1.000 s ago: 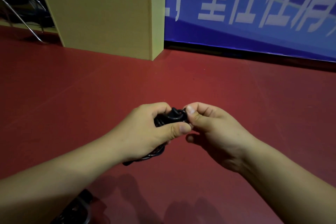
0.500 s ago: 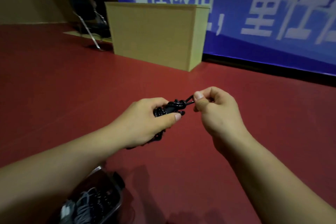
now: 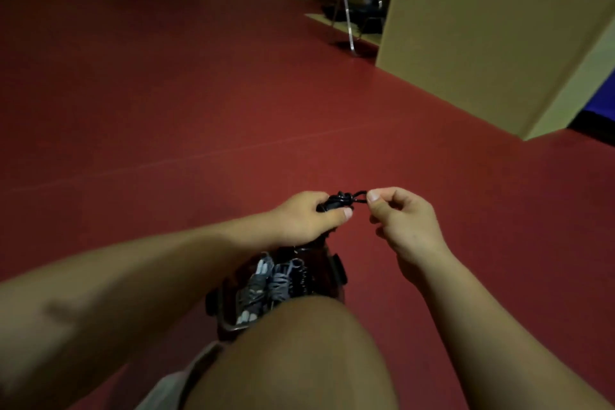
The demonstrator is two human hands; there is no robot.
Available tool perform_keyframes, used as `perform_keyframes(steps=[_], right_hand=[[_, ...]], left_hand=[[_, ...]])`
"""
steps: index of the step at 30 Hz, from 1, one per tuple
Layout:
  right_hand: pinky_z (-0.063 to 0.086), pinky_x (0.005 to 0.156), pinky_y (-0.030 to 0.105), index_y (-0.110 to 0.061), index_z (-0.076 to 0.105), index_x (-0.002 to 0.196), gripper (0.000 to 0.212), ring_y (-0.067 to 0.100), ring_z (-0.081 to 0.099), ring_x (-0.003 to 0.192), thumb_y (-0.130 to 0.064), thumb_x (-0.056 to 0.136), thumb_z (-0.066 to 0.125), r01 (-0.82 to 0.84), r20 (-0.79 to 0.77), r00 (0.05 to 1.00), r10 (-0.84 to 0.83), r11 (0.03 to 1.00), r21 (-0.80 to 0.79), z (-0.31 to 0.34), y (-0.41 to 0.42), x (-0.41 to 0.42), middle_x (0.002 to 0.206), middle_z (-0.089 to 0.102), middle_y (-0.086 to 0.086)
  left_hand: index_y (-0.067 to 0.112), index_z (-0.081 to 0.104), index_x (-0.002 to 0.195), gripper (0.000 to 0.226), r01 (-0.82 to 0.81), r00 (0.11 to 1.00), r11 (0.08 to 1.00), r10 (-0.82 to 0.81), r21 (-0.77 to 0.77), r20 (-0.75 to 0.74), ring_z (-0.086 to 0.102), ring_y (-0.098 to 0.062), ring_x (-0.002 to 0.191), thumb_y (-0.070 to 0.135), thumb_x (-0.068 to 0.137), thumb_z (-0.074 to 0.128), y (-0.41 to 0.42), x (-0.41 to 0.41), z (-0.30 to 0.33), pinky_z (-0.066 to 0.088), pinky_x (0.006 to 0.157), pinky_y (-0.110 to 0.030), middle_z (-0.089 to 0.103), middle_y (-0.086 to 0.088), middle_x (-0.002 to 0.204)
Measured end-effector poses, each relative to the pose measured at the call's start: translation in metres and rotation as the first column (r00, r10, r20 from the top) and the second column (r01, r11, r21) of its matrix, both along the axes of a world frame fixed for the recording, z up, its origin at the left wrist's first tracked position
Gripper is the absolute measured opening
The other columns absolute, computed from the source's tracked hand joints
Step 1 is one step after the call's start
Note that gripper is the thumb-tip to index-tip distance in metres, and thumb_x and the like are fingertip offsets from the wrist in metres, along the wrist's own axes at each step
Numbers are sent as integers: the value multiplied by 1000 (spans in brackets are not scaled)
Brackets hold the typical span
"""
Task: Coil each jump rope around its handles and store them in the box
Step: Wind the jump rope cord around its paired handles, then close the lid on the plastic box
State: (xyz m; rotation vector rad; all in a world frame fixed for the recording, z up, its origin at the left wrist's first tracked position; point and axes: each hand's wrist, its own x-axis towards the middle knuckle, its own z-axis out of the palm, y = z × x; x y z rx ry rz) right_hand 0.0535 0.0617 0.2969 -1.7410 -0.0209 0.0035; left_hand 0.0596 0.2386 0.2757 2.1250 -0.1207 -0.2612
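Left hand point(image 3: 304, 218) curled around black coiled jump rope point(image 3: 337, 201), above the box point(image 3: 336, 271). Right hand point(image 3: 401, 221) pinching rope loop end point(image 3: 360, 194) between thumb and forefinger, beside the bundle. Box on red floor point(image 3: 199, 110), containing grey and black coiled ropes point(image 3: 276, 283).

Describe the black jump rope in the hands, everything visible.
The black jump rope is a compact coiled bundle of thin, glossy cord, knotted at its right end. The left hand grips the bundle, hiding most of it and any handles. The right hand pinches a small loop sticking out of the knot. It is held in the air above the red floor, past the storage box.
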Motion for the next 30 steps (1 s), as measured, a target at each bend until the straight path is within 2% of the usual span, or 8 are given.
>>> perform_keyframes(steps=[3,7,11,17,23,25,28,30], right_hand=[[47,57,18,-14,70,92,11,4,61,62,-12,95,60,-183,-156,972,178,983,-15,-23,24,4,73,64,-4],[47,56,21,-15,71,98,18,8,58,62,-9,97,54,-369,-344,880,328,927,-60,-62,47,14,73,64,-2],[46,58,22,-21,70,102,24,7,59,68,-8,96,51,-365,-465,836,291,928,-75,-107,60,32,75,64,-6],[47,65,25,-31,68,103,38,7,63,79,-2,89,48,-304,-559,786,262,952,18,-162,88,59,81,71,-17],[51,62,25,-27,50,129,48,11,65,77,2,90,47,-157,-637,760,127,987,9,-202,89,82,105,66,-7],[51,59,24,-21,52,127,46,12,65,71,3,89,46,-105,-656,751,71,994,-12,-209,84,93,104,67,-4],[52,55,25,-18,58,117,33,14,67,67,0,91,49,-107,-680,730,69,994,-15,-215,75,104,97,71,3],[50,50,26,-16,60,111,24,13,61,57,-2,93,49,-100,-650,758,56,994,-31,-217,71,108,87,70,4]], left_hand=[[18,66,89,46,-224,972,947,199,-228,-128,62,-16,67,62,78,62,15,-21,-57,49,69,-36,66,2,76],[23,72,91,39,-422,893,838,319,-345,-317,72,-22,80,59,77,65,26,-40,-113,58,83,-44,75,-4,85],[25,73,100,28,-534,823,760,367,-370,-435,73,-18,90,48,86,66,33,-31,-142,56,92,-44,77,1,94],[32,70,110,42,-670,677,670,373,-320,-635,65,-19,112,59,78,64,40,4,-170,52,97,-43,68,-1,122],[14,71,94,26,-722,602,518,142,-459,-786,66,-21,68,30,91,51,33,35,-184,53,69,-29,67,-7,81],[18,69,95,19,-683,635,613,232,-397,-737,67,-9,61,21,92,51,27,39,-195,54,59,-20,70,4,72],[25,65,111,26,-543,746,827,395,-147,-536,69,-9,89,21,86,56,26,36,-206,58,83,-32,72,6,96],[27,60,121,40,-528,790,849,486,-13,-374,63,-14,106,33,81,60,34,30,-212,53,94,-38,63,4,116]])
